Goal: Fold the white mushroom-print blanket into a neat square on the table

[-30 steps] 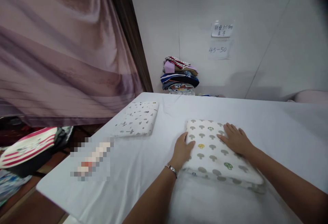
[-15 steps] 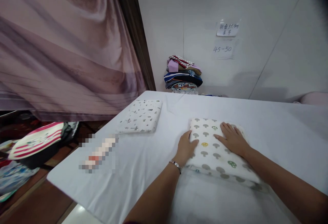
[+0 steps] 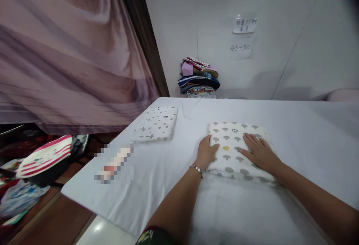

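Observation:
A folded white cloth (image 3: 232, 159) printed with grey, green and yellow mushrooms lies flat on the white-covered table (image 3: 179, 200). My left hand (image 3: 206, 151) rests against its left edge, thumb on top and the other fingers along the side; a metal bracelet circles that wrist. On the cloth's upper right part my right hand (image 3: 259, 151) lies palm down with fingers spread. Farther left sits a second folded white cloth (image 3: 157, 123) with small dark prints, apart from both hands.
A blurred-out patch (image 3: 114, 164) is near the table's left edge. Behind the table is a stack of folded fabrics (image 3: 199, 78) against the wall, below paper signs (image 3: 244, 26). A pink curtain (image 3: 70, 50) hangs at left, above bagged items (image 3: 22, 198) on the floor.
The view has shifted slightly. My right hand still lies spread on the mushroom cloth and my left stays at its left edge. The cloth remains folded.

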Demonstrator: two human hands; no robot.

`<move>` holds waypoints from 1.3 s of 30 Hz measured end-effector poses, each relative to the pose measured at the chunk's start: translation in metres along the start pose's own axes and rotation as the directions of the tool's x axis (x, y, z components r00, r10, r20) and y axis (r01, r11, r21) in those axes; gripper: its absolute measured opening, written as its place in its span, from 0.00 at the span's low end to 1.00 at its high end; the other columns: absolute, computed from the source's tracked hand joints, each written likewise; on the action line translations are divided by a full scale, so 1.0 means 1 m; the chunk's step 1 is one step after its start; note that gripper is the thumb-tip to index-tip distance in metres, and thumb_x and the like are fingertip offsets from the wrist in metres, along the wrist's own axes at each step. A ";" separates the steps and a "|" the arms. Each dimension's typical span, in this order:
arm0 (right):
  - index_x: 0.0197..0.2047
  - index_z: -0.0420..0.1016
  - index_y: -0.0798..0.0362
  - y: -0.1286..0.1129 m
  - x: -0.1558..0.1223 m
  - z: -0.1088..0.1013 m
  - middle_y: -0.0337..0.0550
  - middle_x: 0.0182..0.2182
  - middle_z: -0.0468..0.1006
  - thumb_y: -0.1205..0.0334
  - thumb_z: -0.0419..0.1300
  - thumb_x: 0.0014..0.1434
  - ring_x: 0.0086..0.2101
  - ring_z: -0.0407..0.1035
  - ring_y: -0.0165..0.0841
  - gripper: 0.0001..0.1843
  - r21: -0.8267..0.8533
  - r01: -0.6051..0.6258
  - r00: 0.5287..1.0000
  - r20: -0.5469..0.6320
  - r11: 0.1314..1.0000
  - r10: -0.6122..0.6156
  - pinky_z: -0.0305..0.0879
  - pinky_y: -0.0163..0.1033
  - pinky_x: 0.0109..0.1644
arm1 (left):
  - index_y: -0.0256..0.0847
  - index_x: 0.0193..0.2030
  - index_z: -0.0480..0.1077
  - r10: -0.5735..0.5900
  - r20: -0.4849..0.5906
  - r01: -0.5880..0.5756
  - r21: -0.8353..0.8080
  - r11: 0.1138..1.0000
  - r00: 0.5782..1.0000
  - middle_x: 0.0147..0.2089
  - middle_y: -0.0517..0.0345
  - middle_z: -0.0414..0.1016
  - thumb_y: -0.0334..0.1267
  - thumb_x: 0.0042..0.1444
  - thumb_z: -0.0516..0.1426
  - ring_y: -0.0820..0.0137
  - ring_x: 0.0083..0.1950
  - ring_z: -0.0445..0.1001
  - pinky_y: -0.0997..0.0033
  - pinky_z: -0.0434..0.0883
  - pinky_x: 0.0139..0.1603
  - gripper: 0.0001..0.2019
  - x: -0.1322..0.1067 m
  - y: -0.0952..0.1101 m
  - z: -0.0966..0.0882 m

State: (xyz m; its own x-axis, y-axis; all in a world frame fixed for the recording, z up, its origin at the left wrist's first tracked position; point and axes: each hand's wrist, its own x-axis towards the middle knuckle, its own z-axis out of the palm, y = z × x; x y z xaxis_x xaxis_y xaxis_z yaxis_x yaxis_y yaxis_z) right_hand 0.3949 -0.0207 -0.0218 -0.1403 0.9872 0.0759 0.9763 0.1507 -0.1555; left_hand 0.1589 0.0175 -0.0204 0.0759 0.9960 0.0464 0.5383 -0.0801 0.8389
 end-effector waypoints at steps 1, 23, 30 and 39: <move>0.65 0.50 0.55 0.000 0.002 -0.001 0.47 0.65 0.48 0.34 0.37 0.58 0.64 0.38 0.43 0.42 0.005 -0.002 1.000 -0.002 1.000 0.002 0.42 0.54 0.64 | 0.36 0.59 0.62 0.003 0.000 -0.003 0.006 1.000 1.000 0.58 0.46 0.66 0.43 0.50 0.58 0.58 0.58 0.63 0.61 0.58 0.60 0.29 0.000 0.001 0.000; 0.66 0.49 0.41 0.034 -0.101 -0.010 0.35 0.63 0.55 0.53 0.45 0.64 0.61 0.48 0.35 0.27 0.067 0.375 0.920 -0.147 0.925 -0.362 0.44 0.51 0.66 | 0.44 0.61 0.59 0.225 0.220 -0.238 0.037 0.971 0.949 0.69 0.55 0.45 0.38 0.46 0.61 0.61 0.68 0.48 0.62 0.51 0.66 0.34 -0.075 -0.004 -0.039; 0.66 0.47 0.41 0.041 -0.102 -0.001 0.34 0.63 0.54 0.53 0.47 0.64 0.61 0.49 0.36 0.28 0.064 0.386 0.913 -0.172 0.920 -0.371 0.46 0.52 0.65 | 0.49 0.57 0.64 0.233 0.090 -0.244 0.142 0.959 0.968 0.67 0.63 0.53 0.33 0.50 0.54 0.65 0.59 0.64 0.65 0.61 0.61 0.25 -0.079 -0.004 -0.041; 0.66 0.44 0.40 0.048 -0.105 0.008 0.35 0.63 0.54 0.53 0.50 0.62 0.60 0.51 0.38 0.32 0.032 0.426 0.882 -0.238 0.904 -0.407 0.49 0.53 0.64 | 0.49 0.53 0.69 0.297 0.113 -0.317 0.245 0.916 0.948 0.62 0.61 0.62 0.30 0.48 0.53 0.64 0.60 0.64 0.63 0.60 0.62 0.24 -0.081 -0.006 -0.045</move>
State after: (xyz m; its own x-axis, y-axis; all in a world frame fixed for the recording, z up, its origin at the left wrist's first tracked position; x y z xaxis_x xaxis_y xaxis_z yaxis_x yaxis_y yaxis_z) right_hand 0.4556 -0.1162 -0.0450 -0.4815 0.7972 0.3642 0.8179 0.5581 -0.1402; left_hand 0.1116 -0.0606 -0.0047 0.3267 0.9161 0.2325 0.6747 -0.3983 0.6215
